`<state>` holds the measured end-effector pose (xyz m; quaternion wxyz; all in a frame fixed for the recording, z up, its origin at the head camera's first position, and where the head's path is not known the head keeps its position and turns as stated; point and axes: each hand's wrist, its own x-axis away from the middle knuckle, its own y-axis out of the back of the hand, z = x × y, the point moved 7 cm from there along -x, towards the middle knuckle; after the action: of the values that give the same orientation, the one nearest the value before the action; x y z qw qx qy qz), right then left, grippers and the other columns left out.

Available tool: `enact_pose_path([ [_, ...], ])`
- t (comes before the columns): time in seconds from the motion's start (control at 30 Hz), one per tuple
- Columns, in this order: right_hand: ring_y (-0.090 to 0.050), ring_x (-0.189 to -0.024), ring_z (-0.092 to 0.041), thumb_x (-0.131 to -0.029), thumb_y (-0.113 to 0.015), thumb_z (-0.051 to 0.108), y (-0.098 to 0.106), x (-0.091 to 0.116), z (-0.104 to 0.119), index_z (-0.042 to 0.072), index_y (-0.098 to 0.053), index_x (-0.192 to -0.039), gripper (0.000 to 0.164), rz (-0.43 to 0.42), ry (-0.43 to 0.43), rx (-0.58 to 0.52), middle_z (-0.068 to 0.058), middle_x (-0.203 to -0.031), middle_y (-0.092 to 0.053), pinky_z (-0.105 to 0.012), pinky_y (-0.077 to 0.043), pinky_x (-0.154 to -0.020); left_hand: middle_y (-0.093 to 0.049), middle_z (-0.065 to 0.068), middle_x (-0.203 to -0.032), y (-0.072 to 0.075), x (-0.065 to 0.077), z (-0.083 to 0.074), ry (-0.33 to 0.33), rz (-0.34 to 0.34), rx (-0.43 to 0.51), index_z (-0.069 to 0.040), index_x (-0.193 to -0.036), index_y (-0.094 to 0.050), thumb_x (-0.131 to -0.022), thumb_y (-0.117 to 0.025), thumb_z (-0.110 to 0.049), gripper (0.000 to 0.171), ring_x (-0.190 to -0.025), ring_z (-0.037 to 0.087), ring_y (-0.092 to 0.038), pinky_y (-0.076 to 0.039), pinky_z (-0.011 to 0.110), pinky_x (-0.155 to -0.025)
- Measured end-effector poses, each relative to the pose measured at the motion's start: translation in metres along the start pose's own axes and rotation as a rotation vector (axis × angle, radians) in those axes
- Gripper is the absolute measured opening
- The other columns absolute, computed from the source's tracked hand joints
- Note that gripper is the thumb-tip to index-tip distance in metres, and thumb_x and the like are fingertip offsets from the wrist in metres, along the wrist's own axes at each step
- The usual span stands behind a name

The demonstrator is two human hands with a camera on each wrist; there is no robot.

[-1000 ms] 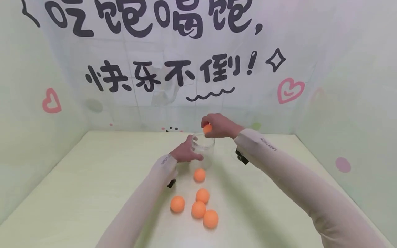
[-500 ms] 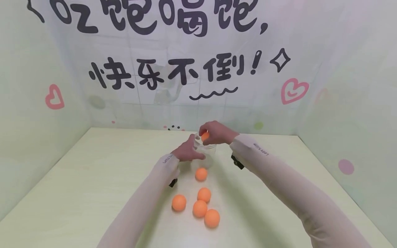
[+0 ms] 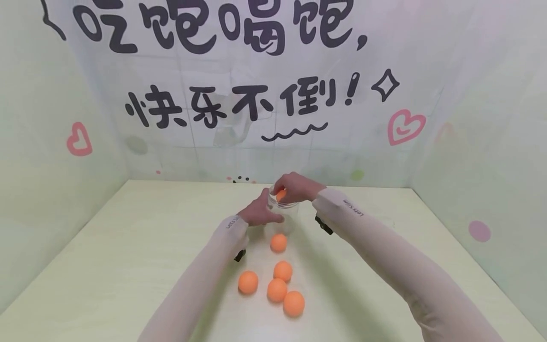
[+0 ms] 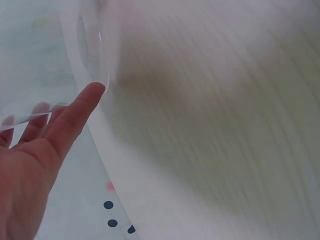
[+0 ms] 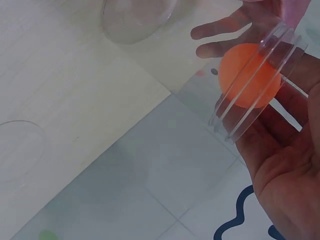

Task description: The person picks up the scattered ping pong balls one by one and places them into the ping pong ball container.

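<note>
A clear plastic jar [image 3: 283,221] with a threaded neck stands upright on the table in the head view. My left hand [image 3: 259,211] holds its left side, thumb across the front; in the left wrist view the other fingers show faintly through the plastic. At the mouth, my right hand [image 3: 297,186] pinches an orange ball [image 5: 249,75], its fingers reaching inside the neck [image 5: 257,82]. Part of this ball is hidden by the hand in the head view. Another orange ball [image 3: 278,242] lies just in front of the jar.
Nearer the person, several more orange balls [image 3: 277,290] lie on the pale table [image 3: 128,266], some close together, one [image 3: 248,282] off to the left. A thin clear disc [image 5: 20,150] lies flat on the table in the right wrist view. Printed walls [image 3: 205,161] stand behind and at both sides.
My right hand has moved down and slightly left with its ball, from above the rim into the jar's mouth. My left hand keeps its hold on the jar. The loose balls stay put.
</note>
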<state>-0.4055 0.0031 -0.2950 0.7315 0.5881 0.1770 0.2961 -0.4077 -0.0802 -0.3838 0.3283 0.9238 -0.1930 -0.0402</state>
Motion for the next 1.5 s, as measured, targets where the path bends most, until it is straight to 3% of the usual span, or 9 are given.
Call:
enact_pose_path([
  [0.3, -0.061, -0.11, -0.029, -0.082, -0.072, 0.011, -0.004, 0.001, -0.002, 0.005, -0.067, -0.117, 0.036, 0.044, 0.006, 0.01, -0.012, -0.117, -0.067, -0.034, -0.051, -0.09, -0.049, 0.012, -0.118, -0.002, 0.0, 0.0, -0.005, 0.009, 0.012, -0.006, -0.133, -0.026, -0.075, -0.075, -0.025, 0.078, -0.086, 0.022, -0.052, -0.043, 0.028, -0.067],
  [0.73, -0.063, -0.101, -0.023, -0.082, -0.073, 0.012, -0.002, 0.004, 0.0, 0.005, -0.069, -0.113, 0.032, 0.017, 0.017, 0.049, -0.012, -0.112, -0.069, -0.033, -0.05, -0.09, -0.048, 0.013, -0.13, -0.004, 0.007, -0.008, -0.004, 0.001, 0.044, -0.005, -0.138, -0.023, -0.074, -0.074, -0.022, 0.084, -0.106, 0.023, -0.049, -0.041, 0.035, -0.09],
  [0.93, -0.062, -0.098, -0.022, -0.081, -0.073, 0.01, 0.0, 0.004, 0.002, 0.005, -0.07, -0.11, 0.03, -0.008, 0.019, 0.055, -0.012, -0.109, -0.069, -0.033, -0.051, -0.087, -0.047, 0.013, -0.129, -0.002, 0.009, -0.008, -0.023, -0.011, 0.034, -0.004, -0.136, -0.025, -0.074, -0.075, -0.022, 0.081, -0.105, 0.023, -0.049, -0.041, 0.035, -0.089],
  [1.13, -0.061, -0.096, -0.022, -0.081, -0.072, 0.01, -0.001, -0.001, 0.01, 0.005, -0.07, -0.11, 0.029, -0.019, 0.048, 0.031, -0.012, -0.108, -0.069, -0.031, -0.051, -0.085, -0.044, 0.016, -0.132, 0.001, 0.012, 0.003, -0.014, -0.024, 0.037, -0.003, -0.137, -0.025, -0.073, -0.076, -0.019, 0.083, -0.107, 0.024, -0.05, -0.041, 0.037, -0.091],
  [1.37, -0.061, -0.097, -0.022, -0.08, -0.071, 0.011, 0.02, 0.008, -0.004, 0.005, -0.069, -0.104, 0.025, -0.068, -0.006, 0.02, -0.01, -0.105, -0.069, -0.032, -0.05, -0.085, -0.048, 0.016, -0.135, -0.003, 0.008, 0.003, -0.019, -0.032, 0.007, -0.003, -0.139, -0.025, -0.073, -0.076, -0.023, 0.085, -0.109, 0.025, -0.05, -0.041, 0.04, -0.094],
  [1.5, -0.06, -0.099, -0.023, -0.08, -0.07, 0.012, 0.037, 0.016, -0.014, 0.006, -0.068, -0.105, 0.026, -0.082, -0.055, -0.002, -0.009, -0.105, -0.068, -0.034, -0.05, -0.088, -0.049, 0.015, -0.134, -0.001, 0.005, -0.001, 0.016, -0.045, -0.012, -0.005, -0.139, -0.026, -0.073, -0.076, -0.025, 0.086, -0.11, 0.026, -0.051, -0.041, 0.042, -0.095],
])
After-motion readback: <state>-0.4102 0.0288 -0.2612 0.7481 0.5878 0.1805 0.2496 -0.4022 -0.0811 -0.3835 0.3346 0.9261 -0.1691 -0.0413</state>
